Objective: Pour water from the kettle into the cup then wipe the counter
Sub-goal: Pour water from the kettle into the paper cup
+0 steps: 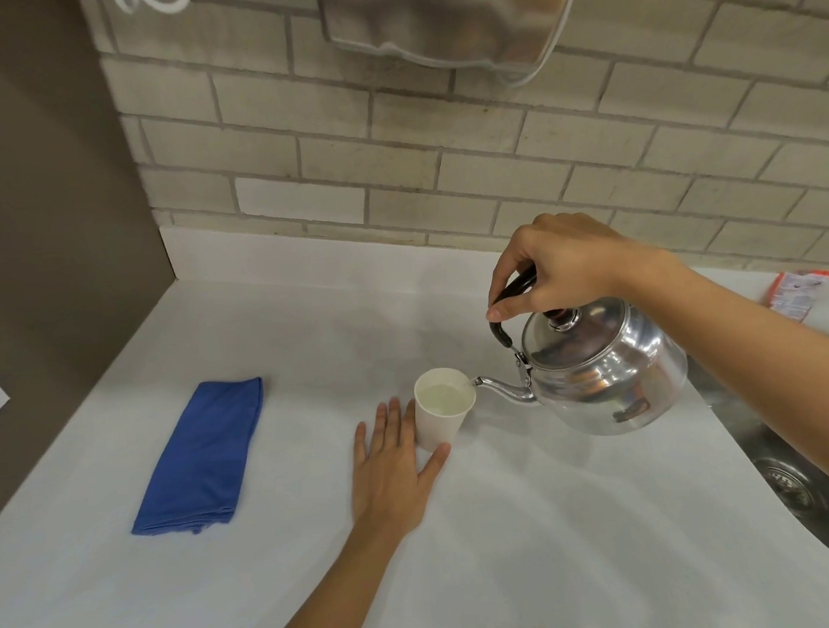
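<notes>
A shiny steel kettle (605, 371) hangs tilted above the white counter (524, 531), its spout at the rim of a white paper cup (443, 409). The cup stands upright and holds water nearly to the top. My right hand (564, 264) is shut on the kettle's black handle from above. My left hand (391, 463) lies flat on the counter, fingers spread, thumb and index finger resting against the base of the cup. A folded blue cloth (201, 458) lies on the counter to the left of the cup.
A steel sink (792, 475) with a drain sits at the right edge of the counter. A small orange-and-white packet (795, 295) lies at the back right. A brick wall rises behind, with a metal dispenser (449, 11) mounted on it. A brown panel closes off the left side.
</notes>
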`<action>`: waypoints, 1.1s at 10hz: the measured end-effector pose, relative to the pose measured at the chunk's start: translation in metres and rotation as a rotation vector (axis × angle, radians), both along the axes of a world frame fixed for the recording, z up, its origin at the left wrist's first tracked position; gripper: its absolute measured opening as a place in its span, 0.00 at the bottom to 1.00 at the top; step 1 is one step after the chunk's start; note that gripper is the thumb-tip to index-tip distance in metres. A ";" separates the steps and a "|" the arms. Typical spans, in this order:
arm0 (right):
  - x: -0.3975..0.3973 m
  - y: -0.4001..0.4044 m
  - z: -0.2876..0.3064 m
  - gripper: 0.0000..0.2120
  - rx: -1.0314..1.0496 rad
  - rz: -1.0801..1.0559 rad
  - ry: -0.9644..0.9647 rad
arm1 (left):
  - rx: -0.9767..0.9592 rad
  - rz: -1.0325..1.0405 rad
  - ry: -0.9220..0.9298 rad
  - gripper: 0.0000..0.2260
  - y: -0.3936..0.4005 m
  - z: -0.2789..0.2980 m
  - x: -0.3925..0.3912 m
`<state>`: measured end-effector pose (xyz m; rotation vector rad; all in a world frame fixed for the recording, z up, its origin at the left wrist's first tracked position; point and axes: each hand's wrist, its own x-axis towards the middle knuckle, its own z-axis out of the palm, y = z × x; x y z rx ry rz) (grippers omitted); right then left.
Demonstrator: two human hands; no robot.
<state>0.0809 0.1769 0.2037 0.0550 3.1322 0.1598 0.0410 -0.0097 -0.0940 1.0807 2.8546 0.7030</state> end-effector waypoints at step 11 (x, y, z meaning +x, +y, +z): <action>-0.010 -0.004 0.000 0.15 0.021 0.022 -0.015 | 0.013 -0.004 -0.003 0.36 0.000 -0.001 -0.001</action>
